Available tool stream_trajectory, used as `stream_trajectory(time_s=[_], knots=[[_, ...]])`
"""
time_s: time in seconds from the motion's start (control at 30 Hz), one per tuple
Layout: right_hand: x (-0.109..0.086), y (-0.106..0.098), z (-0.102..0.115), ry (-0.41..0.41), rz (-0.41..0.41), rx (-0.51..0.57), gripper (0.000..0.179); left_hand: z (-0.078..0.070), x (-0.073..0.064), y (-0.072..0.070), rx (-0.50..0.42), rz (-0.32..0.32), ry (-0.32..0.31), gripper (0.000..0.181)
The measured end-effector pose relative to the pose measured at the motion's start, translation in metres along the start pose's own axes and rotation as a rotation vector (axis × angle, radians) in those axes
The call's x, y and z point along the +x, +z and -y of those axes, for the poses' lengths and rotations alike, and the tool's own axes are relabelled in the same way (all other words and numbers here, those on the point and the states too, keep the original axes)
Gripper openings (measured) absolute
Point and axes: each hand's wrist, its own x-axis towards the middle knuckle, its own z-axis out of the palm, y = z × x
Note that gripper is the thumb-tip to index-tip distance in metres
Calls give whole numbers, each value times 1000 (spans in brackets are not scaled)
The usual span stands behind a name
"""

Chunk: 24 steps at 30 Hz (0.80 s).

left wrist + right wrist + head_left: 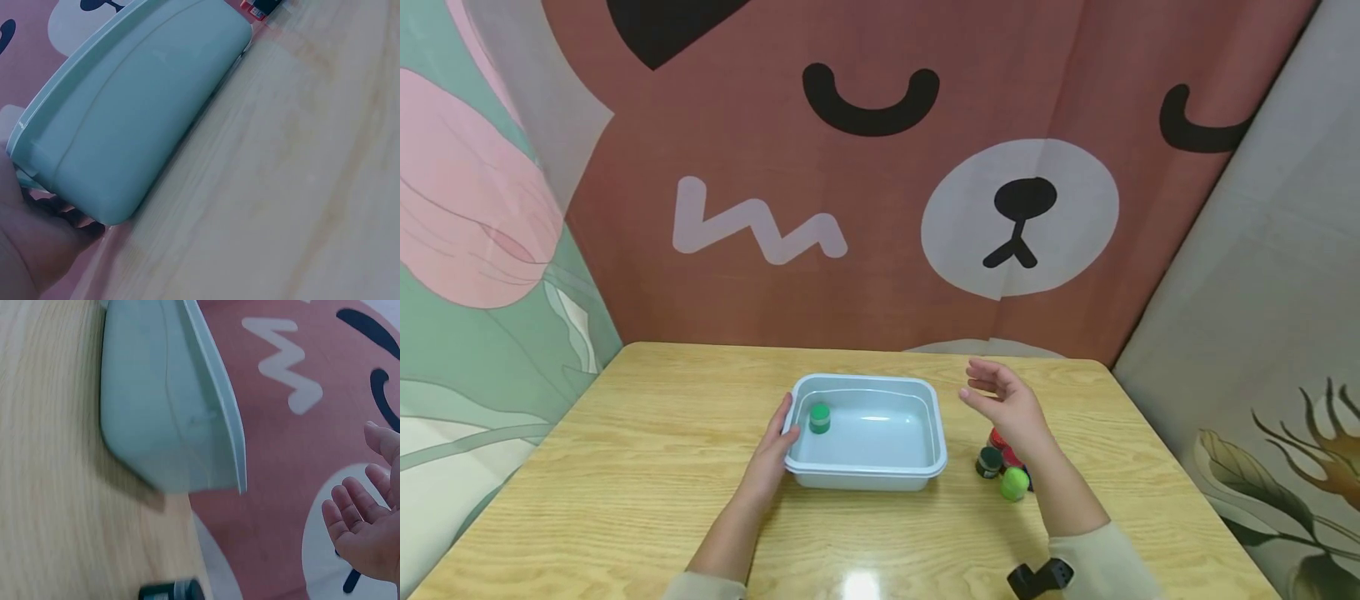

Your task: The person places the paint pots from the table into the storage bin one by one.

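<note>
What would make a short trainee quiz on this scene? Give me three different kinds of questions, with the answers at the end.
1. Open question: What lies inside the light-blue tub?
2. True or false: The right hand grips the tub.
3. Fill in the gap: In the head view, the lime-green object is on the table to the ___ of the tub.

Key:
1. A small green jar, near the end that the left hand grips.
2. False; it is apart from the tub and holds nothing.
3. Right.
</note>
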Motion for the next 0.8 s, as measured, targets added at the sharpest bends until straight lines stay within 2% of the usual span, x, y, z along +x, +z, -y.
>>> stream_trajectory(time_s=[0.3,0.6,0.8], knots=[[-17,-29,-26,56,-78,16,56,1,0,1,-34,-4,8,59],[-34,-51,-54,97,-138,24,59,3,1,0,-30,10,6,59],[-45,-64,-72,130,-184,-29,58,4,2,1,-32,17,12,59]])
